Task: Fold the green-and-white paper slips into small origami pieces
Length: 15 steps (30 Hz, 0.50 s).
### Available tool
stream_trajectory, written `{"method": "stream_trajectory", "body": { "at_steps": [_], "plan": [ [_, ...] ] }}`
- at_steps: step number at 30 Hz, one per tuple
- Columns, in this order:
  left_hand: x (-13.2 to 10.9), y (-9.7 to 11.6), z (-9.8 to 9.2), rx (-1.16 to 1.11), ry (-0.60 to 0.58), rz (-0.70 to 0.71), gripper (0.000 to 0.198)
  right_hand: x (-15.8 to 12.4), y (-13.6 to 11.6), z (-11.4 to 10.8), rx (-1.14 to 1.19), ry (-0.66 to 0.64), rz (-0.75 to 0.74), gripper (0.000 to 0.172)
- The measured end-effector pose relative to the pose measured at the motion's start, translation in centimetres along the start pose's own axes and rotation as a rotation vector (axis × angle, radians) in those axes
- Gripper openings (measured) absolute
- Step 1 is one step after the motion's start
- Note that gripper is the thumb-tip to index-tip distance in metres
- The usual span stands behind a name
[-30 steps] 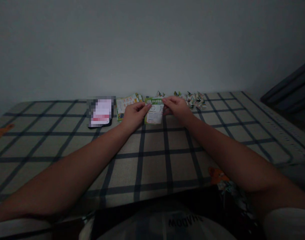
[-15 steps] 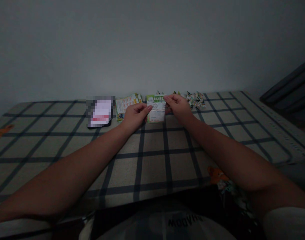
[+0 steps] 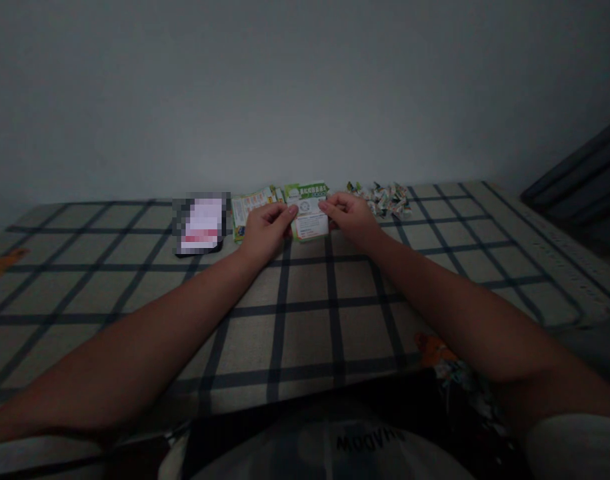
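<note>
Left hand (image 3: 265, 230) and right hand (image 3: 352, 217) each pinch a side edge of the green leaflet (image 3: 309, 212), up by the checked cloth's (image 3: 305, 320) far edge. I'd keep both grips level so the paper doesn't buckle.

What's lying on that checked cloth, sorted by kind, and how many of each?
Leaflet held between left hand and right hand: 1
Pile of leaflets lying flat: 1
Dark device, screen blurred: 1
Heap of small folded papers, pieces too small to count: 1
Total: 4
</note>
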<state>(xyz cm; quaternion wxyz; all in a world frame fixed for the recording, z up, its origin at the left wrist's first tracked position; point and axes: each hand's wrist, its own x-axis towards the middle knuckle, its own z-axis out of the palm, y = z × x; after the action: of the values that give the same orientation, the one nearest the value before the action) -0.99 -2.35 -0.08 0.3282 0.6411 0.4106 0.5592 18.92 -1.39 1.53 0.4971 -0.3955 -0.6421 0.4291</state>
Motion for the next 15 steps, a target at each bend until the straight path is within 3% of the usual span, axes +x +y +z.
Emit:
{"method": "stream_trajectory", "body": {
  "at_steps": [3, 7, 11, 15],
  "plan": [
    [0.15, -0.97, 0.00, -0.176, -0.116, -0.122, 0.045, 0.11, 0.17, -0.08, -0.016, 0.018, -0.012, 0.042],
    [-0.19, -1.22, 0.00, -0.047, -0.236, -0.167, 0.049, 0.07, 0.12, -0.05, 0.002, 0.015, -0.016, 0.044],
    [-0.48, -0.72, -0.08, 0.058, -0.177, -0.103, 0.055, -0.18, -0.14, 0.21, 0.037, 0.008, -0.019, 0.047],
    [-0.27, -0.88, -0.21, -0.006, -0.095, -0.081, 0.046, -0.21, 0.16, 0.22, 0.074, -0.063, 0.009, 0.046]
  ]
}}
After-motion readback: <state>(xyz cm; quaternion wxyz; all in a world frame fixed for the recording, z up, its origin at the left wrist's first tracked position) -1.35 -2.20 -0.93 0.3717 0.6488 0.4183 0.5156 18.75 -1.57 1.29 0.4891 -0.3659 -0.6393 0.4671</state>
